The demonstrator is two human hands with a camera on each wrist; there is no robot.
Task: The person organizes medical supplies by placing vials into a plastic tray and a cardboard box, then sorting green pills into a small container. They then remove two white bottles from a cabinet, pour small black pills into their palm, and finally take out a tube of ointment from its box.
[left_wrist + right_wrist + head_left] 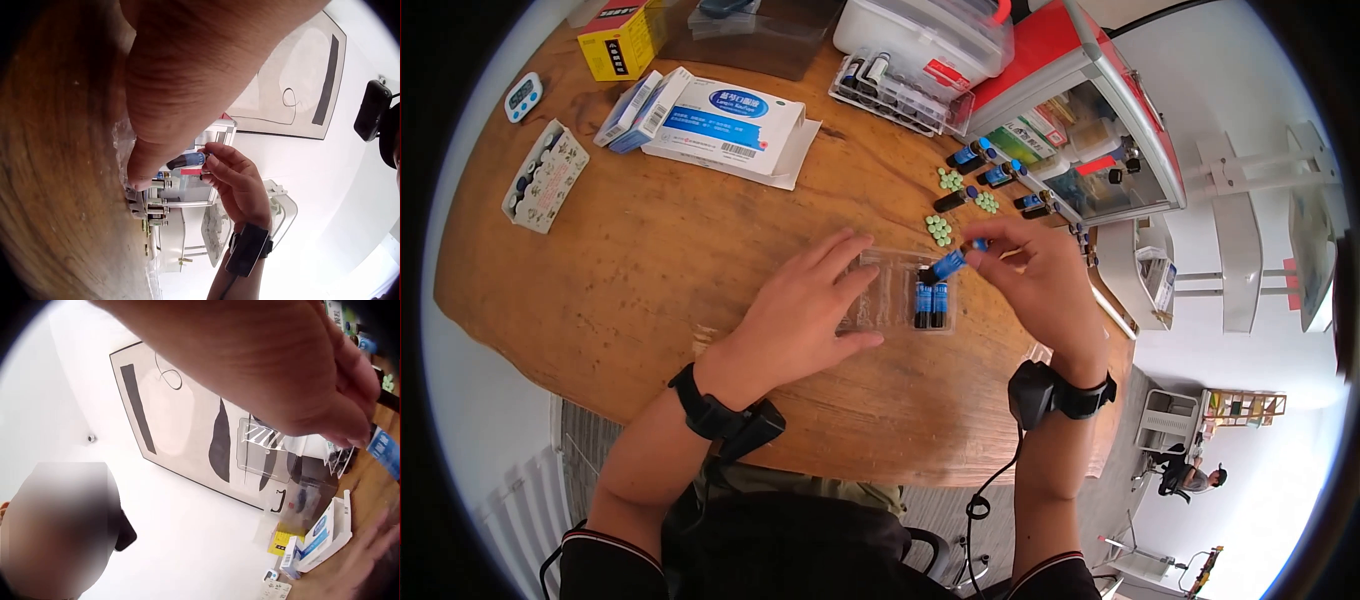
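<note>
A clear plastic tray with moulded slots lies on the wooden table, two blue-labelled glass vials standing side by side in its right part. My left hand holds the tray's left end, thumb at the near edge and fingers toward the far edge. Between thumb and fingertips my right hand pinches another blue-labelled vial, tilted, its dark end over the vials in the tray. In the left wrist view that vial hangs above the table, and the thumb of my left hand is at the plastic edge.
Several more vials and piles of green tablets lie beyond the tray, before a red-framed cabinet. Opened white-and-blue boxes, a patterned box, a timer, a yellow box and a clear rack stand farther back.
</note>
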